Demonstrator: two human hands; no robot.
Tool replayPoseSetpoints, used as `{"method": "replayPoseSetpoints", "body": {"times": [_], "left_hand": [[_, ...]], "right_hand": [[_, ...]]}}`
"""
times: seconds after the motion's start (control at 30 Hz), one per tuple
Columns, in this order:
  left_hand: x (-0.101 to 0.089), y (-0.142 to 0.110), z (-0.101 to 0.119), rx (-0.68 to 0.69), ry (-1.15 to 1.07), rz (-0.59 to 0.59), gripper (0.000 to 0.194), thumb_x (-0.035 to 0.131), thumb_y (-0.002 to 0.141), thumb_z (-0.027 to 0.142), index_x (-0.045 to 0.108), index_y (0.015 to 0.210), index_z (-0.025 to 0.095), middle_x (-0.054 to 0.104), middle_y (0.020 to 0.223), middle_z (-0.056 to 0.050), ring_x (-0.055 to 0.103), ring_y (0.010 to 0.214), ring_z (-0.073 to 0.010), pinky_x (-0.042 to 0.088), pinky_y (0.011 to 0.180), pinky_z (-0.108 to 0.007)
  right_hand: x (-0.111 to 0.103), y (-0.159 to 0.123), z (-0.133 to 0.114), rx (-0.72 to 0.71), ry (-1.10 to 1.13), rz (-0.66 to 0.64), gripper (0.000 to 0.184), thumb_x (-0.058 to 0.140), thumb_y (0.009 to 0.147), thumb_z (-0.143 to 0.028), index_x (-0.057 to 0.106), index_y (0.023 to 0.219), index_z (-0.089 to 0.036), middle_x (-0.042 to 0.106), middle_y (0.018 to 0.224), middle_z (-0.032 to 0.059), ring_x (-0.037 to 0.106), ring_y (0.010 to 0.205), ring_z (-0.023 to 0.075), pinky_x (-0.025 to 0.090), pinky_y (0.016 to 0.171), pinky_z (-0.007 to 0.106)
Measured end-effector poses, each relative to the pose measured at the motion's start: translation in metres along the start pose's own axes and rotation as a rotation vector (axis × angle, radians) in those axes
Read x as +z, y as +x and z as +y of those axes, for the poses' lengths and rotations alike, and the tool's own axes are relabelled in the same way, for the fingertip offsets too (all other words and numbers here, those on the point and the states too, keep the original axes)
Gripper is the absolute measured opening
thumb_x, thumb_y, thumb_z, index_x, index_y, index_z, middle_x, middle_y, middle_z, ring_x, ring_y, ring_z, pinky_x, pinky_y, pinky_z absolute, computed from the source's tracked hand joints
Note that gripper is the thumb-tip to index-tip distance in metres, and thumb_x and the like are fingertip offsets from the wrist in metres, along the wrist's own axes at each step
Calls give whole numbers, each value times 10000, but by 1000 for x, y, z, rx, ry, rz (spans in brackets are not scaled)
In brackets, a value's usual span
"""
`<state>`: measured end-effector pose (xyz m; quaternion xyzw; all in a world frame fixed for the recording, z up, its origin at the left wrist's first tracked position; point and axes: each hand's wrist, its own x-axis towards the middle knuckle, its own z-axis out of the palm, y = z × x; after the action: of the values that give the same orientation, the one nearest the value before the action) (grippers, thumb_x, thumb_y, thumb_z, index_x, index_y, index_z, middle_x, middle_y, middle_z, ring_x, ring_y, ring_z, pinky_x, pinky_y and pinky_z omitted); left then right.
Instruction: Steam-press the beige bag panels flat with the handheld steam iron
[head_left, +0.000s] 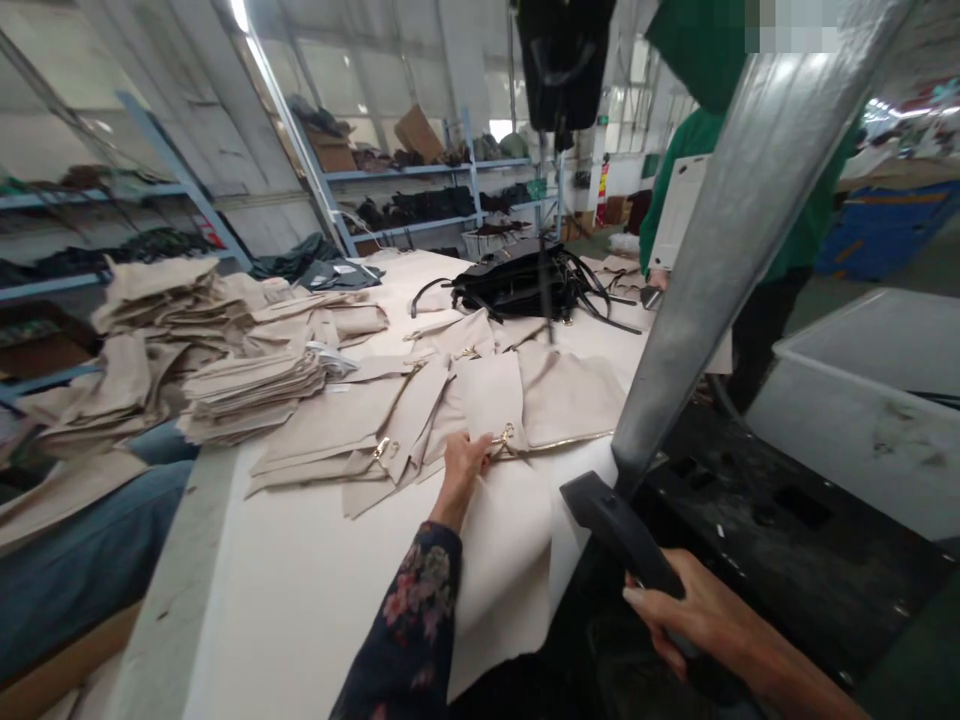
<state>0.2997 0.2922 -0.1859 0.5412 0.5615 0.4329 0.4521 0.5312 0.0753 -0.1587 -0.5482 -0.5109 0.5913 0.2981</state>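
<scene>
My left hand (465,470), in a dark floral sleeve, grips the edge of a beige faux-leather panel (502,570) next to a gold zipper pull (504,436). That panel hangs over the near table edge. My right hand (697,620) is wrapped around a black handle (622,530) at the foot of a galvanized metal beam (712,250), which hides part of the table. More beige panels with gold fittings (375,430) overlap just beyond my left hand. Stacks of beige pieces (251,395) lie to the left, and a black handbag (525,282) lies farther along.
A person in a green top (712,190) stands beyond the beam. A black machine bed (750,500) and a white bin (862,400) are to the right. Blue metal shelves (420,190) hold cartons and dark goods behind the cream-topped table (300,600).
</scene>
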Motion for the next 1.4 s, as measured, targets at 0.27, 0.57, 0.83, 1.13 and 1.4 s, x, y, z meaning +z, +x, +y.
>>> {"method": "replayPoseSetpoints", "body": {"times": [0.27,0.57,0.83,1.13,1.4], "left_hand": [[-30,-23,3,-62,-252,-136,230,698,547,318,549,541,143,428,480,47,371,454,-72,312,438,-207],[-133,-109,1,114,-107,-70,252,666,679,378,720,717,136,498,528,17,340,489,-83,253,469,-208],[-182,-161,-13,59,-298,86,290,688,684,369,703,833,121,659,744,-48,586,662,-152,464,634,-259],[-171,-164,-36,-38,-419,173,288,686,660,404,590,671,133,588,523,-2,509,448,-100,404,469,-203],[-169,-162,-26,7,-550,214,303,724,602,394,606,664,123,583,521,4,474,445,-82,373,449,-189]], "right_hand": [[2,-3,-11,-14,-1,-33,322,609,839,-468,501,823,-165,533,479,-30,462,383,107,394,417,201],[33,0,-49,-62,-112,-243,305,599,824,-447,526,851,-152,559,470,-12,492,385,125,389,415,214],[97,19,-88,-75,-213,-393,230,584,802,-383,526,799,-161,545,464,-30,488,379,108,386,402,191],[129,22,-114,-30,-284,-430,200,585,840,-351,500,775,-182,545,498,-33,493,406,105,404,391,190],[137,17,-100,0,-358,-519,158,571,833,-294,525,742,-173,544,492,-36,492,394,92,379,377,169]]}}
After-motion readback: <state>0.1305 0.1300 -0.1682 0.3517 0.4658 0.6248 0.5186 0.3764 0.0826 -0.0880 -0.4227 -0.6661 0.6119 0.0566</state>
